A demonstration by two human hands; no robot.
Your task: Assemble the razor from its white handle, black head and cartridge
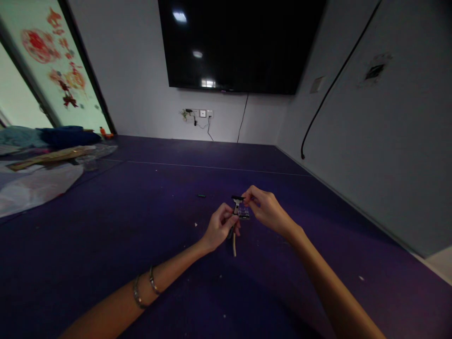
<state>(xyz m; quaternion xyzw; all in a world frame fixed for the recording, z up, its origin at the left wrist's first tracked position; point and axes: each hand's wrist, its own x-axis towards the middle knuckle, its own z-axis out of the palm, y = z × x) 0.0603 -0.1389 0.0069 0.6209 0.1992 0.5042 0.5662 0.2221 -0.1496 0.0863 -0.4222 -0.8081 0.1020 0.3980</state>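
In front of me, above the purple floor, my left hand point(219, 227) is closed around a T-shaped thing that looks like a razor point(237, 205), with a black bar across its top and a silver-grey neck. My right hand point(264, 206) pinches the right end of that black bar. A small clear plastic piece point(244, 213) with a dark lower edge shows between the hands; which fingers bear it, I cannot tell. Below the left fingers a cream-coloured stick point(234, 246) points down, its upper end hidden. On the floor beyond lies a small dark green strip point(201, 195).
Purple flooring point(151, 207) stretches to the walls, with small white scraps on it. Fabric point(70, 135) and plastic sheeting point(42, 186) lie at left. A television point(240, 47) hangs ahead above wall sockets point(202, 113). A black cable point(335, 77) hangs along the right wall.
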